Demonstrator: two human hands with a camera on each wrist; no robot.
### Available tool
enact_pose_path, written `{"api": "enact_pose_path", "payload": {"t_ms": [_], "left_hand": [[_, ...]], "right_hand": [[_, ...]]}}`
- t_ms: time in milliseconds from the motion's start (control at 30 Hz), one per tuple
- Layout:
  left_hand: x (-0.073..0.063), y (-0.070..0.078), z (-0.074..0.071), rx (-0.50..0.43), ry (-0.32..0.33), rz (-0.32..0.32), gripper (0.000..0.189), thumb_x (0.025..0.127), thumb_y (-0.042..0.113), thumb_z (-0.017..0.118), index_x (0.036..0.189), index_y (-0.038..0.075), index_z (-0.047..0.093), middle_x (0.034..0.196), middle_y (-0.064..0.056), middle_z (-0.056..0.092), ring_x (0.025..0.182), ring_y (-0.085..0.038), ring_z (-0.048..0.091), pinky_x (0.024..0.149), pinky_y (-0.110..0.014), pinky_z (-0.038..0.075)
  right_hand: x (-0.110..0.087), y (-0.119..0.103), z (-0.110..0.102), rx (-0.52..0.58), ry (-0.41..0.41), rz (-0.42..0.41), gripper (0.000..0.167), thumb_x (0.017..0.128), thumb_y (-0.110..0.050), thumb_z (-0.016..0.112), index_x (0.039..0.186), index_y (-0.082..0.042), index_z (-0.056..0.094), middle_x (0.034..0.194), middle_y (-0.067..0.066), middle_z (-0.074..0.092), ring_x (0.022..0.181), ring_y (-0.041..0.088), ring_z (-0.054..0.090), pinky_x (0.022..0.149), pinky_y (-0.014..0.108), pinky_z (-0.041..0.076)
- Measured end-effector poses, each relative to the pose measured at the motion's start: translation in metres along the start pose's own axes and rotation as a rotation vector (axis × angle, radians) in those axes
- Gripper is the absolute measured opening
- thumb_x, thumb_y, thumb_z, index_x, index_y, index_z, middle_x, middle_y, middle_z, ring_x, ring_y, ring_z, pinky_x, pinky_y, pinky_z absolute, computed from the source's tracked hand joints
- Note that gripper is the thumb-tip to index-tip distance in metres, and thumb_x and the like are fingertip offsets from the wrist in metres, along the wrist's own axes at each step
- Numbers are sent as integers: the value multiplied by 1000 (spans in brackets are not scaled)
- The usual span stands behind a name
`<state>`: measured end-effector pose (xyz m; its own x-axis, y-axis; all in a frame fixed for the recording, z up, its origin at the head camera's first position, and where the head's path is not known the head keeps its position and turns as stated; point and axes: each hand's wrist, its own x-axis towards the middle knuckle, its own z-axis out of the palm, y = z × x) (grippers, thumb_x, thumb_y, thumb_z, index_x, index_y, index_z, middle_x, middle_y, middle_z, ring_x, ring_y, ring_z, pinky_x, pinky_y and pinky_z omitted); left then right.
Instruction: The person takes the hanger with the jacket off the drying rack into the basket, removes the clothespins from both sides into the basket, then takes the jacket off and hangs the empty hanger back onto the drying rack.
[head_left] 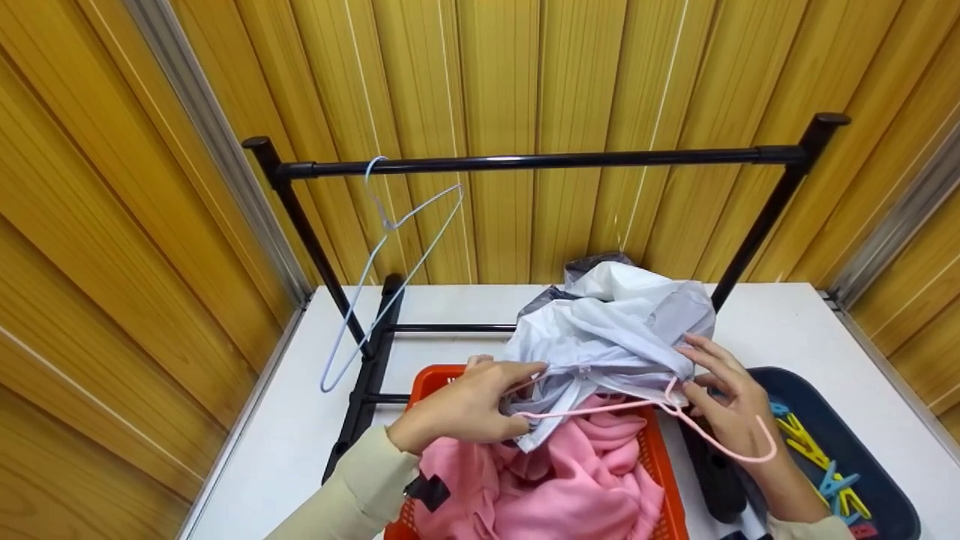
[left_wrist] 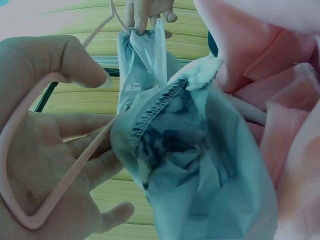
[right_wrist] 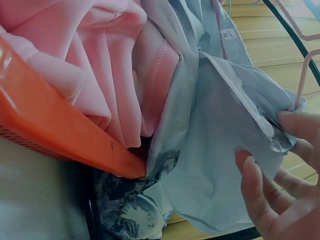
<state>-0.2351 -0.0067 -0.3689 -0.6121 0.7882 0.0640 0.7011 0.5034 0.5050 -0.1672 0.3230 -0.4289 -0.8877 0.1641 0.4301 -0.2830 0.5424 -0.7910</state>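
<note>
A thin pink clothes hanger (head_left: pixel 592 411) spans both hands above the laundry basket. One end of it lies across my left hand (head_left: pixel 472 401); in the left wrist view its bar passes behind the thumb, and the fingers (left_wrist: pixel 95 125) are spread. A light grey-white garment (head_left: pixel 600 330) with a dark patterned part hangs partly around the hanger, its stitched opening facing the left hand. My right hand (head_left: pixel 731 397) pinches the garment's edge near the hanger's hook (head_left: pixel 761 450), as the right wrist view shows. Part of the hanger is hidden inside the cloth.
An orange basket (head_left: pixel 671 480) holds pink clothing (head_left: pixel 555 480). Behind it stands a black rack (head_left: pixel 525 161) with a light blue hanger (head_left: pixel 382 300) on its bar. At the right, a dark tray (head_left: pixel 892 480) holds yellow and blue clothespins (head_left: pixel 806 442).
</note>
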Motion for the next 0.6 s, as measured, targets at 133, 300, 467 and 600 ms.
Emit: {"api": "enact_pose_path", "payload": {"t_ms": [133,300,467,600], "left_hand": [[-4,3,-4,1,-15,12,71,76,19,63,144,10,45,108,4,66,91,-10,55,108,-44,25],[-11,6,-12,9,-22,18,72,75,18,64,144,11,45,119,5,68,102,-8,59,112,-53,20],[-20,7,-21,9,-29,58,69,74,17,63,141,10,49,116,4,70,109,-7,61,112,-56,19],[-27,7,-28,8,-40,78,65,75,19,64,139,11,52,110,4,71,105,-10,63,109,-52,22]], "right_hand": [[4,1,2,-9,59,-5,33,86,6,64,116,-6,69,128,-12,59,77,-2,65,56,18,51],[9,5,2,15,85,4,29,87,5,64,114,-4,70,127,-14,61,76,-1,64,56,17,52],[13,9,3,51,102,6,28,86,7,64,112,0,70,123,-18,62,75,-3,65,55,16,51],[14,15,3,52,105,-8,27,86,9,63,112,3,70,122,-21,62,75,-5,65,56,15,51]]}}
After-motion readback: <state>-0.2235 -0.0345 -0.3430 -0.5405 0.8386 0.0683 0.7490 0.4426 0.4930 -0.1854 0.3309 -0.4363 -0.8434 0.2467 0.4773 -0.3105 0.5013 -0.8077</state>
